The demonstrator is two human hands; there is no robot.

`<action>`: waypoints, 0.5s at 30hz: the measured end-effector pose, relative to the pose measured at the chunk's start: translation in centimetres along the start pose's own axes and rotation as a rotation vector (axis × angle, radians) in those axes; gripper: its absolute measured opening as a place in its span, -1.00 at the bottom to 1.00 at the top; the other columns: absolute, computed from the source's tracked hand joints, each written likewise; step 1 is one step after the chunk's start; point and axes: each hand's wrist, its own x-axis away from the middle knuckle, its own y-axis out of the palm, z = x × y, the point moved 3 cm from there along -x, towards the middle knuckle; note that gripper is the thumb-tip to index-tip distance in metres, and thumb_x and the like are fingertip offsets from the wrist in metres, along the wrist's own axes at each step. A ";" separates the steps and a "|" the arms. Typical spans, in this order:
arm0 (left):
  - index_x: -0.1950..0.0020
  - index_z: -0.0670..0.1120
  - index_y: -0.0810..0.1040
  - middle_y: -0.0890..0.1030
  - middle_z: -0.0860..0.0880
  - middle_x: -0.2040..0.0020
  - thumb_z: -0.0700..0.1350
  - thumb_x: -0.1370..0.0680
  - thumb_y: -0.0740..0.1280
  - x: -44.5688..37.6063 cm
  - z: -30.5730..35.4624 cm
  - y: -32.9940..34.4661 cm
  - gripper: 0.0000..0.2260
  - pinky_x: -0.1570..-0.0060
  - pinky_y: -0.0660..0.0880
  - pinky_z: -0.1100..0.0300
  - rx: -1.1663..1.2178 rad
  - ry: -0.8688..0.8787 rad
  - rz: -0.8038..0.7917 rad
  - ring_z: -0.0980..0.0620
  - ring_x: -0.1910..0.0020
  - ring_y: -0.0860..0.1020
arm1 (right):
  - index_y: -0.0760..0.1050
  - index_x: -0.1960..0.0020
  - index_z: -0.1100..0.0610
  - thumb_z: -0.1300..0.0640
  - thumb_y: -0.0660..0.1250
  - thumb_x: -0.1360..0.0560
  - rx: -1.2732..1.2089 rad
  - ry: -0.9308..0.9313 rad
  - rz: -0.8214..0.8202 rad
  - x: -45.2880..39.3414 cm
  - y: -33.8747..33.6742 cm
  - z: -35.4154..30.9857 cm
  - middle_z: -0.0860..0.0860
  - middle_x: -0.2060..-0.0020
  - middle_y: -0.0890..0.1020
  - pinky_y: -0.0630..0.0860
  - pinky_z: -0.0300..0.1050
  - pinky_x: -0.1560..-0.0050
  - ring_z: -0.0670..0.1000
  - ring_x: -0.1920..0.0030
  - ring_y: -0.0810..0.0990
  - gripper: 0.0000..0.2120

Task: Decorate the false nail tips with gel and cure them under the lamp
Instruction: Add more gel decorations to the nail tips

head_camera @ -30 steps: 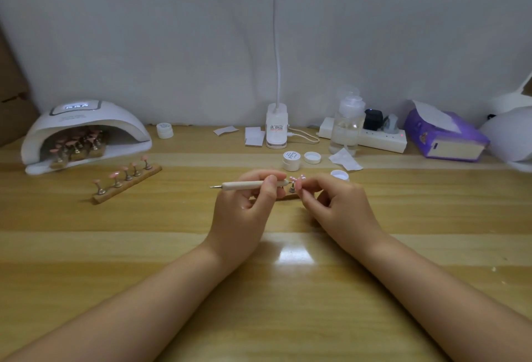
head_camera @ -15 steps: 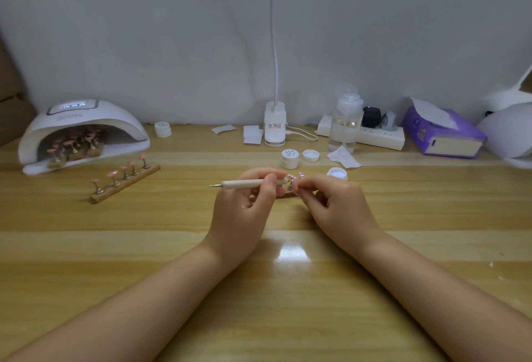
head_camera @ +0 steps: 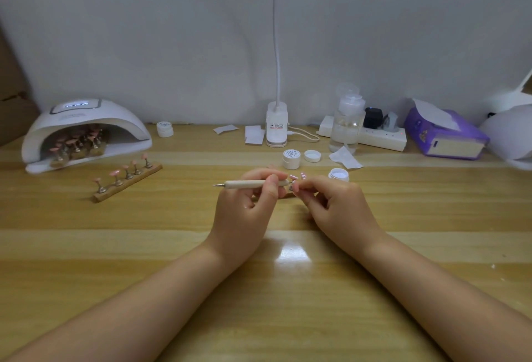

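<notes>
Nail tips (head_camera: 298, 176) sit between left hand (head_camera: 247, 206) and right hand (head_camera: 336, 206).

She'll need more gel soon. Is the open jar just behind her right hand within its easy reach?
Probably yes: the open jar sits just beyond the right hand with nothing between, but that hand pinches a nail tip stand and must free itself first.

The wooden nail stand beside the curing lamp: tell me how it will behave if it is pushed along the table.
The wooden nail stand is a long flat strip lying on the table, so it would probably slide rather than tip. Pushed at one end, it would likely swivel. Its nail tips sit on thin upright pegs, so they look easily knocked; push the wood, not the pegs.
</notes>
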 end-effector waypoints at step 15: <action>0.14 0.11 0.59 0.67 0.11 0.16 -0.11 -0.53 0.24 0.0 -0.2 0.1 -0.82 0.16 0.56 0.29 0.002 0.008 -0.023 0.16 0.19 0.65 | 0.64 0.09 0.16 0.22 0.40 -0.48 0.003 0.004 -0.011 0.0 0.1 0.2 -0.05 0.34 0.63 0.35 -0.33 0.33 -0.25 0.46 0.42 -0.95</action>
